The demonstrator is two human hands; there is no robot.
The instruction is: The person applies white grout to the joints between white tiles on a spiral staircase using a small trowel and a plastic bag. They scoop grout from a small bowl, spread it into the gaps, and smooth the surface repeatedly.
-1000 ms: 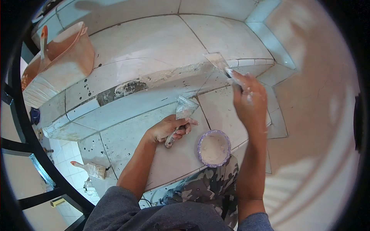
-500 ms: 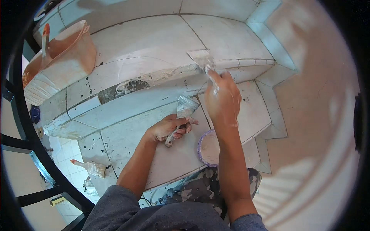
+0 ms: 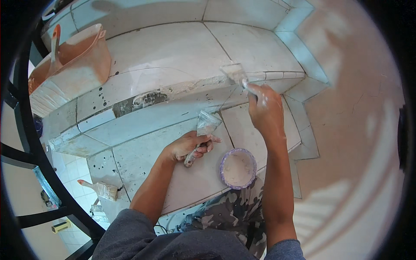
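In my right hand (image 3: 266, 109) is a putty knife (image 3: 235, 73), its whitish, smeared blade against the front edge of the upper tiled step (image 3: 173, 47). Along that edge runs a gap (image 3: 190, 88) where trim is absent, partly coated with pale paste and dark and rough toward the left. My left hand (image 3: 188, 146) grips a second putty knife (image 3: 208, 123) by its handle, blade pointing up and away, above the lower step (image 3: 147, 143). A purple-rimmed tub (image 3: 238, 169) of whitish paste stands on the lower step between my forearms.
An orange, paint-streaked bucket (image 3: 93, 60) holding a brush (image 3: 55, 50) stands on the upper step at far left. Another paintbrush (image 3: 104, 190) lies at the lower step's left end. Black metal railing (image 3: 26, 108) borders the left; a beige wall (image 3: 355, 112) rises at right.
My right hand and its putty knife have shifted right and slightly nearer along the step edge. The tub of paste now shows fully. My left hand has barely moved.
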